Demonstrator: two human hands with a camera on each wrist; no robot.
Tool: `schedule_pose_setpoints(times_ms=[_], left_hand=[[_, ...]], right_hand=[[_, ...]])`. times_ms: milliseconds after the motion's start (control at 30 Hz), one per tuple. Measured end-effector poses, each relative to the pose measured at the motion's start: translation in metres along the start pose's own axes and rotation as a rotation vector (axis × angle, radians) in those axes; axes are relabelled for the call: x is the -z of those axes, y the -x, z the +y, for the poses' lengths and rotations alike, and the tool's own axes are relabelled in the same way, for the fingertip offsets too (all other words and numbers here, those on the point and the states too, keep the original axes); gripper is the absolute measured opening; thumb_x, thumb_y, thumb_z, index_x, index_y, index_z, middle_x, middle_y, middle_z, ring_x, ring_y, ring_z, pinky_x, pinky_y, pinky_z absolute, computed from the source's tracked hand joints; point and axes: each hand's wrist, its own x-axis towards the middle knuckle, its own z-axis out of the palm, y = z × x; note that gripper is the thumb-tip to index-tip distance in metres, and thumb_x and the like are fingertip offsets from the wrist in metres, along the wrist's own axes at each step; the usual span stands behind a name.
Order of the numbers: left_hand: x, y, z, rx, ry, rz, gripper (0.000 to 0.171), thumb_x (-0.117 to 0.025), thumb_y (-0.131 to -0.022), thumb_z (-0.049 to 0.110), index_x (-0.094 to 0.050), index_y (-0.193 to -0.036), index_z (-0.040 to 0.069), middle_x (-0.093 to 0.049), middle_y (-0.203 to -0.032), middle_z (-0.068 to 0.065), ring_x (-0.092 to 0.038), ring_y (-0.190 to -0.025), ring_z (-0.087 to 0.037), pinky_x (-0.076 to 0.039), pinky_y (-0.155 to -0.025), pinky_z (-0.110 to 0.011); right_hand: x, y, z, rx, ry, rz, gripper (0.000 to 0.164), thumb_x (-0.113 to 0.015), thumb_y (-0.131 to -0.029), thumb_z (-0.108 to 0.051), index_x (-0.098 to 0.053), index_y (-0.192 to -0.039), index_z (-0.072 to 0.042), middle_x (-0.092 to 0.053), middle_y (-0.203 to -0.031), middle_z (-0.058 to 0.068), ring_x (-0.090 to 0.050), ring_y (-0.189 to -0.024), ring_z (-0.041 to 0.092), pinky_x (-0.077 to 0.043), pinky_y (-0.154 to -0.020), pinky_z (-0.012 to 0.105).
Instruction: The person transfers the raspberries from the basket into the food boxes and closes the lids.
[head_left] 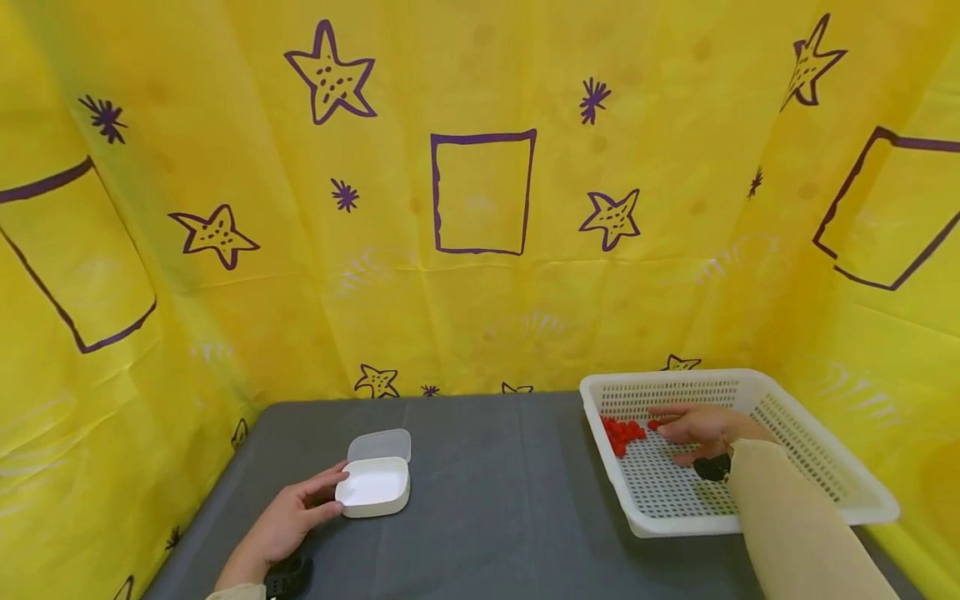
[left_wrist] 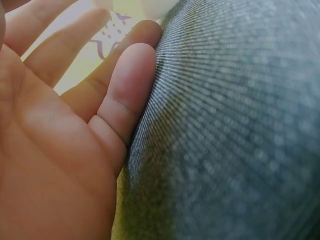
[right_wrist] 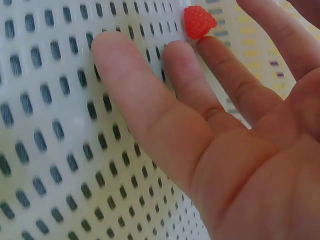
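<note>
A small white lunch box (head_left: 372, 485) stands on the table with its translucent lid (head_left: 381, 446) folded back behind it, and nothing shows inside. My left hand (head_left: 281, 518) rests at the box's left side, fingertips and thumb touching its edge. In the left wrist view the little-finger side of that hand lies along the grey cloth. My right hand (head_left: 705, 425) reaches into a white perforated basket (head_left: 693, 525) with its fingers spread low over the bottom. A single red raspberry (right_wrist: 199, 22) sits right at its fingertips in the right wrist view. More raspberries (head_left: 621, 435) lie in the basket's left part.
The grey cloth-covered table (head_left: 495, 500) stretches between the box and the basket. A yellow curtain (head_left: 480, 317) with purple stars and squares hangs behind and along both sides. The basket's raised walls surround my right hand.
</note>
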Motion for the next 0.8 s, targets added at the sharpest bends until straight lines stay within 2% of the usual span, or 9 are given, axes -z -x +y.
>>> schedule_pose_setpoints(times_ms=[233, 467, 800], left_hand=[[0.0, 0.001, 0.001, 0.023, -0.031, 0.009, 0.049, -0.075, -0.09, 0.023, -0.063, -0.134, 0.004, -0.045, -0.15, -0.014, -0.053, -0.125, -0.033, -0.047, -0.091, -0.02], [0.001, 0.002, 0.002, 0.019, -0.035, 0.03, 0.048, -0.075, -0.09, 0.022, -0.064, -0.133, 0.004, -0.047, -0.149, -0.013, -0.054, -0.124, -0.033, -0.048, -0.091, -0.022], [-0.001, 0.0, 0.001, 0.033, -0.024, 0.021, 0.048, -0.076, -0.09, 0.023, -0.064, -0.132, 0.003, -0.046, -0.149, -0.015, -0.054, -0.124, -0.033, -0.048, -0.089, -0.02]], right_hand=[[-0.019, -0.006, -0.011, -0.014, 0.019, 0.007, 0.062, -0.065, -0.096, -0.004, -0.038, -0.152, -0.001, -0.042, -0.146, 0.026, -0.055, -0.113, 0.034, -0.054, -0.087, 0.052], [-0.034, -0.009, -0.022, 0.001, 0.123, 0.044, 0.057, -0.072, -0.09, -0.003, -0.05, -0.141, 0.004, -0.053, -0.134, 0.022, -0.058, -0.106, 0.032, -0.057, -0.082, 0.049], [-0.041, -0.012, -0.021, -0.003, 0.217, 0.08, 0.044, -0.07, -0.086, 0.005, -0.06, -0.129, 0.004, -0.059, -0.116, 0.018, -0.059, -0.096, 0.031, -0.058, -0.077, 0.046]])
